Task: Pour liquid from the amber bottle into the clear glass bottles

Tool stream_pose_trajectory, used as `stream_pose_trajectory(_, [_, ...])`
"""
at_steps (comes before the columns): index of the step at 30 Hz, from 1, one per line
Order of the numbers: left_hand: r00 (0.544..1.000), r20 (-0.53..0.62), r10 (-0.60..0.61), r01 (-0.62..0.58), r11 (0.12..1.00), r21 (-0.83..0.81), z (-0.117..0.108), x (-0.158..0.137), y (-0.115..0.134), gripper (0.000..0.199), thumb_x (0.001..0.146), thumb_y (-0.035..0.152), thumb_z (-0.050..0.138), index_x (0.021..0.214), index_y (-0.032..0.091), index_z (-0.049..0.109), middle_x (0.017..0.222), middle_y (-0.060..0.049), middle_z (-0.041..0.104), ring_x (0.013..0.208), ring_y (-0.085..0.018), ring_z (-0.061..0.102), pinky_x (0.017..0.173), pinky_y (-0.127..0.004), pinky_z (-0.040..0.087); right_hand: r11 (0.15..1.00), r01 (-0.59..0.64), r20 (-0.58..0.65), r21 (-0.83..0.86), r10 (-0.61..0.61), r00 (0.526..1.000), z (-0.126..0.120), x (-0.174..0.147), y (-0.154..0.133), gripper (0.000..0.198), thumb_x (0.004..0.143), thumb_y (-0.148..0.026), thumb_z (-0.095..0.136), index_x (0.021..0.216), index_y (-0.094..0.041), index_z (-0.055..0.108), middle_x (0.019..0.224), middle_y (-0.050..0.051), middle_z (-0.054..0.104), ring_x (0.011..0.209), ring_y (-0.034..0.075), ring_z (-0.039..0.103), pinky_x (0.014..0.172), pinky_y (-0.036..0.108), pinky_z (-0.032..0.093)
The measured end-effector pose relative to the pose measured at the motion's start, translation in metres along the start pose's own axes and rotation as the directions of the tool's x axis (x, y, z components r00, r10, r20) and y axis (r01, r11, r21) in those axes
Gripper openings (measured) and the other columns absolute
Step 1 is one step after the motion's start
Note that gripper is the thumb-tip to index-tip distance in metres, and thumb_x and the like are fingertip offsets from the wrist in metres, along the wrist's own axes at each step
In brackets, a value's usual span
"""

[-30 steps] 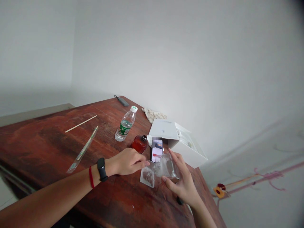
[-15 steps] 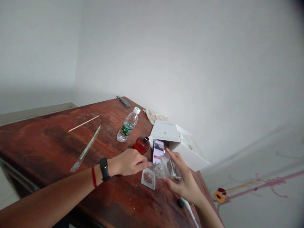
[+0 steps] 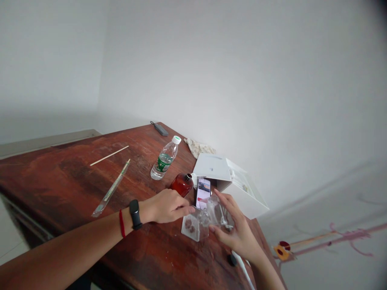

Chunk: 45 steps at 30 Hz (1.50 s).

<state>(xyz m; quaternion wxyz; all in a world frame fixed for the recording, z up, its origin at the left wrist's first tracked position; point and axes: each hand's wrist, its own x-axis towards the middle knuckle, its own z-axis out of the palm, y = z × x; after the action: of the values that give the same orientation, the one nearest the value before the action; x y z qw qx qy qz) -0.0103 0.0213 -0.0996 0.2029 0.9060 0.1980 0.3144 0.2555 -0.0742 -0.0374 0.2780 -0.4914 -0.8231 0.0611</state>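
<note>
Container, clear plastic (image 3: 214, 209), is located above the near right part of the table (image 3: 145, 257), at the near side of the phone (image 3: 203, 193). The right hand (image 3: 237, 229) grips it, thumb on the near side and fingers on the far side; a small white-tipped item shows inside. To its left, a flat clear piece (image 3: 190, 228) rests on the wood. Whether the two parts are joined cannot be told.

The left hand (image 3: 169, 206) is partly curled, fingertips at the far edge of the flat clear piece. Whether they pinch that edge or only press on it cannot be told.

Handling notes:

1. Apply light, even pressure with the right hand. Thin clear walls would probably flex under a hard squeeze.
2. Brace the flat clear piece with the left fingertips before shifting the container, so that neither part skids.
3. Tilt the container gradually; the item inside may slide.
4. Allow clearance at the left wrist. The brown bottle (image 3: 181, 186), open at the neck, stands just beyond the left hand and could be knocked over.
5. Guard the phone: its screen lies face up, directly beyond the container.
</note>
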Motion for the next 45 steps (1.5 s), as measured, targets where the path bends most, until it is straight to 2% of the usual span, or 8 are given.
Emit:
stream_pose_trajectory(7, [1.0,0.008,-0.001,0.001,1.0,-0.008,0.003,0.0,-0.002,0.053,0.113,0.043,0.049,0.066,0.02,0.059,0.06,-0.002,0.062,0.056,-0.018,0.06,0.054,-0.031,0.023,0.99,-0.091,-0.094,0.111,0.102,0.99,0.006,-0.019,0.024,0.074,0.089,-0.046,0.082,0.154,-0.033,0.05,0.154,0.013,0.058,0.144,0.038,0.056,0.121,0.058,0.046])
stream_pose_trajectory(15, [0.999,0.032,0.0,0.002,0.999,-0.044,0.008,-0.001,-0.007,0.054,0.113,0.043,0.047,0.064,0.021,0.056,0.06,-0.002,0.063,0.056,-0.018,0.061,0.055,-0.031,0.025,0.938,-0.182,-0.185,0.293,0.243,0.952,0.014,-0.035,0.043,0.076,0.079,-0.064,0.087,0.14,-0.028,0.058,0.139,0.015,0.068,0.128,0.038,0.068,0.108,0.053,0.057])
stream_pose_trajectory(21, [0.998,0.052,-0.022,0.026,0.997,-0.073,0.007,0.0,-0.006,0.051,0.111,0.042,0.046,0.065,0.021,0.053,0.06,0.0,0.06,0.056,-0.017,0.057,0.058,-0.029,0.026,0.886,-0.168,-0.209,0.432,0.28,0.937,0.024,-0.04,0.048,0.092,0.077,-0.069,0.087,0.151,-0.029,0.049,0.135,0.015,0.073,0.123,0.037,0.072,0.101,0.05,0.062])
stream_pose_trajectory(26, [0.996,0.08,-0.046,0.055,0.993,-0.109,0.006,0.001,-0.004,0.051,0.111,0.043,0.044,0.067,0.021,0.055,0.06,0.0,0.058,0.056,-0.016,0.057,0.059,-0.027,0.03,0.886,-0.191,-0.201,0.422,0.297,0.933,0.031,-0.045,0.054,0.089,0.083,-0.073,0.079,0.154,-0.025,0.056,0.146,0.018,0.07,0.135,0.04,0.066,0.112,0.056,0.054])
stream_pose_trajectory(29, [0.994,0.092,-0.059,0.071,0.989,-0.131,0.005,0.001,-0.003,0.051,0.111,0.044,0.042,0.069,0.021,0.059,0.064,-0.001,0.064,0.06,-0.017,0.061,0.061,-0.026,0.035,0.859,-0.217,-0.182,0.463,0.332,0.926,0.032,-0.045,0.059,0.084,0.083,-0.071,0.08,0.15,-0.026,0.059,0.144,0.016,0.071,0.136,0.039,0.065,0.115,0.057,0.051])
stream_pose_trajectory(36, [0.988,0.117,-0.097,0.113,0.984,-0.134,0.002,0.004,-0.001,0.053,0.111,0.046,0.037,0.07,0.021,0.06,0.061,-0.001,0.064,0.059,-0.018,0.062,0.06,-0.026,0.041,0.775,-0.21,-0.162,0.597,0.372,0.914,0.035,-0.044,0.063,0.081,0.073,-0.07,0.089,0.135,-0.025,0.061,0.126,0.012,0.076,0.118,0.034,0.072,0.104,0.051,0.057])
stream_pose_trajectory(41, [0.985,0.13,-0.117,0.13,0.986,-0.1,0.004,0.004,-0.003,0.054,0.111,0.05,0.038,0.071,0.022,0.06,0.056,0.0,0.061,0.056,-0.018,0.062,0.059,-0.026,0.042,0.707,-0.193,-0.135,0.68,0.379,0.915,0.04,-0.042,0.063,0.096,0.071,-0.058,0.095,0.15,-0.024,0.054,0.135,0.014,0.072,0.121,0.033,0.071,0.103,0.05,0.058])
stream_pose_trajectory(45, [0.983,0.139,-0.119,0.132,0.987,-0.09,0.007,0.003,-0.007,0.057,0.111,0.053,0.037,0.069,0.022,0.059,0.055,-0.001,0.062,0.055,-0.018,0.062,0.059,-0.026,0.043,0.668,-0.205,-0.077,0.715,0.367,0.927,0.045,-0.04,0.063,0.106,0.071,-0.049,0.096,0.16,-0.021,0.045,0.132,0.014,0.072,0.112,0.03,0.074,0.093,0.044,0.062])
